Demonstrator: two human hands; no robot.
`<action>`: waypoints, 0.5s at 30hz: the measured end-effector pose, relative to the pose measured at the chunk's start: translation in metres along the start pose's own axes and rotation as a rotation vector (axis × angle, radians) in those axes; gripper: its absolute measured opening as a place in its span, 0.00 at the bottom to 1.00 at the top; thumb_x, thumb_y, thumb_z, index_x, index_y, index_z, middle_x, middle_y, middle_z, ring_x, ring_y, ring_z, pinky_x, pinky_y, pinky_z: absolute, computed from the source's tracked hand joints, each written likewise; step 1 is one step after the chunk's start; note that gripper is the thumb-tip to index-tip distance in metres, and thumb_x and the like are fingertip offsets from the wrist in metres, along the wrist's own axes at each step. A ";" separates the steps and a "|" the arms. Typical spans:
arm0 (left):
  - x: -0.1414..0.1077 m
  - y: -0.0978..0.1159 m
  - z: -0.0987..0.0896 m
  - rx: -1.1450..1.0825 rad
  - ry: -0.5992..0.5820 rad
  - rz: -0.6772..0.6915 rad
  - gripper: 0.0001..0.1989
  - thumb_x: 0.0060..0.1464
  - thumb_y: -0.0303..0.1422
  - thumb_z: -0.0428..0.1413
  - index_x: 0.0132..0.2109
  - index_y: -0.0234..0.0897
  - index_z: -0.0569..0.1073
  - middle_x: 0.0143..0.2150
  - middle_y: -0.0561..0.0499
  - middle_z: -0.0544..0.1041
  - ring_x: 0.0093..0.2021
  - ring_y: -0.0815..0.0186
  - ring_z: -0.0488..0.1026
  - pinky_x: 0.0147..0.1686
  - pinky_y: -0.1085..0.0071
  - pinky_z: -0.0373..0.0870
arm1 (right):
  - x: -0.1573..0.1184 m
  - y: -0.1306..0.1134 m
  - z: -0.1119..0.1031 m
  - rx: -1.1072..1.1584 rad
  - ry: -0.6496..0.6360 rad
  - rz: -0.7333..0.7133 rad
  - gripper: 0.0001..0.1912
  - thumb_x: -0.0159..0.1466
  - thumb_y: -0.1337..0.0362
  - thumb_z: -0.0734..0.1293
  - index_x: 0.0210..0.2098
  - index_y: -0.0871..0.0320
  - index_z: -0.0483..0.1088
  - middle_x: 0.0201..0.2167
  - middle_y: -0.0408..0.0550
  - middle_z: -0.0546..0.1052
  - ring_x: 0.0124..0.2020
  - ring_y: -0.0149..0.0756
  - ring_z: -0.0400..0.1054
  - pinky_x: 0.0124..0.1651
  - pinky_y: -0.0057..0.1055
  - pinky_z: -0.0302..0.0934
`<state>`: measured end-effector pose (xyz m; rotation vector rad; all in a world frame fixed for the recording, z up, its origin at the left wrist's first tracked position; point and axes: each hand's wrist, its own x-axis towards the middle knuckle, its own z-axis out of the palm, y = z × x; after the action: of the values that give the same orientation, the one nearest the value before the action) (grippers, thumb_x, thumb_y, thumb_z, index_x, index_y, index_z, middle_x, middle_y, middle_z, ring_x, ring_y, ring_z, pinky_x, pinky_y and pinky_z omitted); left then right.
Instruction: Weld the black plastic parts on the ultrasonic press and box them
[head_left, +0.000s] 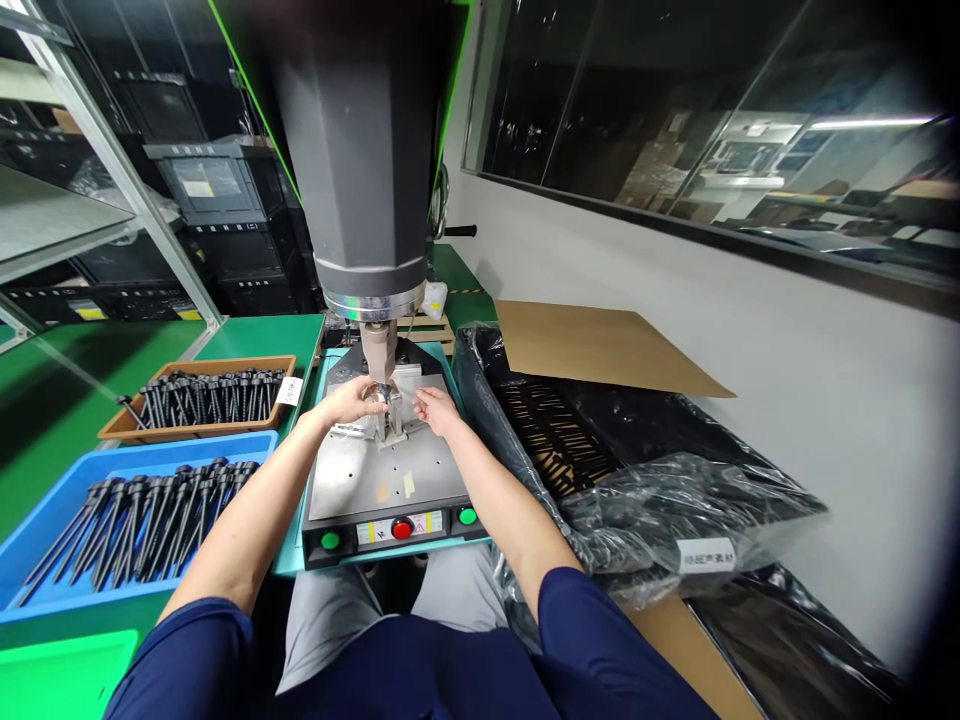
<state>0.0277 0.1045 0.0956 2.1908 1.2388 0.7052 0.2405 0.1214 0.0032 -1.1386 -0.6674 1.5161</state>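
Note:
A large grey machine head [360, 180] hangs over a metal base plate [375, 480], its narrow metal horn [379, 350] pointing down at a small metal fixture [391, 430]. At the fixture's left side, just under the horn, my left hand [352, 400] has its thumb and fingers around something small that I cannot make out. My right hand [435, 408] is on the fixture's right, a little apart from it, with its fingertips pinched together; what they hold, if anything, is too small to tell.
Left of the machine, an orange tray [214, 430] and a blue tray [259, 445] hold several black rods. A green tray [67, 670] lies near me. On the right stands a plastic-lined box [487, 400] of dark parts under cardboard [600, 345]. Buttons [402, 528] line the base's front.

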 end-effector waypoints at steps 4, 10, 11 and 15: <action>-0.001 0.005 -0.002 -0.058 -0.026 0.040 0.25 0.42 0.45 0.65 0.47 0.38 0.78 0.40 0.47 0.77 0.40 0.58 0.72 0.40 0.67 0.67 | -0.002 -0.002 -0.001 -0.014 0.007 0.000 0.08 0.62 0.65 0.70 0.32 0.59 0.67 0.21 0.44 0.74 0.14 0.26 0.65 0.14 0.18 0.55; -0.003 0.012 -0.006 -0.033 -0.025 0.068 0.27 0.45 0.46 0.62 0.51 0.38 0.76 0.48 0.46 0.77 0.49 0.54 0.71 0.51 0.63 0.66 | -0.005 -0.004 -0.008 -0.052 0.091 -0.002 0.12 0.65 0.59 0.68 0.31 0.58 0.65 0.21 0.40 0.71 0.16 0.27 0.67 0.15 0.20 0.58; -0.003 0.013 -0.006 -0.011 -0.029 0.071 0.27 0.46 0.47 0.62 0.52 0.37 0.75 0.49 0.47 0.76 0.49 0.55 0.71 0.51 0.62 0.66 | -0.005 -0.004 -0.010 -0.063 0.118 -0.009 0.12 0.64 0.58 0.68 0.31 0.58 0.64 0.21 0.40 0.71 0.16 0.27 0.67 0.16 0.20 0.58; -0.003 0.010 -0.004 0.069 -0.024 0.102 0.27 0.48 0.49 0.60 0.51 0.36 0.74 0.48 0.46 0.75 0.48 0.55 0.71 0.50 0.61 0.67 | -0.008 -0.007 -0.015 -0.132 0.246 -0.100 0.09 0.65 0.59 0.66 0.34 0.58 0.65 0.25 0.41 0.73 0.17 0.24 0.65 0.18 0.20 0.57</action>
<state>0.0298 0.0983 0.1051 2.3255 1.1616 0.6834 0.2568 0.1136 0.0061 -1.3461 -0.6514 1.2372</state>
